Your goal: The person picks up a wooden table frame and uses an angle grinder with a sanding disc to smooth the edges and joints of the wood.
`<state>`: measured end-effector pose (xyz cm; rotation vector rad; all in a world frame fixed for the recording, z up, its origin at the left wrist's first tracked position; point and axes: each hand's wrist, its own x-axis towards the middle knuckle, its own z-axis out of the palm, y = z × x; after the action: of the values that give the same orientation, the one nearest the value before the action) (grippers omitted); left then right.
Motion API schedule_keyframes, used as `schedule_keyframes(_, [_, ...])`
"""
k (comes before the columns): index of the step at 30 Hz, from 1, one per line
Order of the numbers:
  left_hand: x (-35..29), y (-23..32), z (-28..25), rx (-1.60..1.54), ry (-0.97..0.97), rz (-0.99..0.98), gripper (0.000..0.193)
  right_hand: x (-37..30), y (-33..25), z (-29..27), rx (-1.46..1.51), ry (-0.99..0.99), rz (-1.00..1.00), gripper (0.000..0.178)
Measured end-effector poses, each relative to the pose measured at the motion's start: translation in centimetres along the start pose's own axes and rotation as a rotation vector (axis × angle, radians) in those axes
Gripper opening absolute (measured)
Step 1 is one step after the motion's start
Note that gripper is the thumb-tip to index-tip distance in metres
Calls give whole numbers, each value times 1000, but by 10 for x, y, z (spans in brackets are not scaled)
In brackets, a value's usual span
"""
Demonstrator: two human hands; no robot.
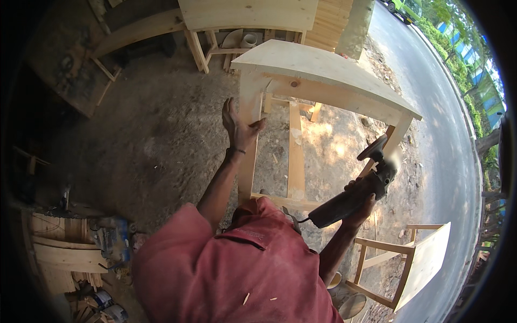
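A wooden table (pixel 323 72) with a pale top and bare legs stands in front of me. My left hand (pixel 241 129) is at its near left leg (pixel 249 172), fingers stretched out and thumb apart, with nothing in it; whether the palm touches the wood I cannot tell. In my right hand (pixel 367 202) is a dark angle grinder (pixel 344 203), gripped round its body. Its round disc (pixel 372 147) points up and away, near the table's right leg (pixel 399 132). A cord runs from the grinder's rear toward my body.
Another wooden table (pixel 245 13) stands behind, with a white roll-shaped item (pixel 249 40) below its top. A small wooden table (pixel 425 264) lies on its side at lower right. Planks (pixel 67 247) and cans are stacked at lower left. A road (pixel 431 107) runs along the right.
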<state>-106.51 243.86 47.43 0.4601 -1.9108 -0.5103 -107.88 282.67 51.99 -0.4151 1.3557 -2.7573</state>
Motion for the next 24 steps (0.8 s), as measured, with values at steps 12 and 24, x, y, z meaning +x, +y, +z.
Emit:
schedule_keyframes(12, [75,-5,46,-472,-197,-322,88,73,-32,126,-845,-102,-316,92])
schedule_keyframes(24, [100,-13,55,-649,-373,-318,96,132,46,305,-898,-184,-223,93])
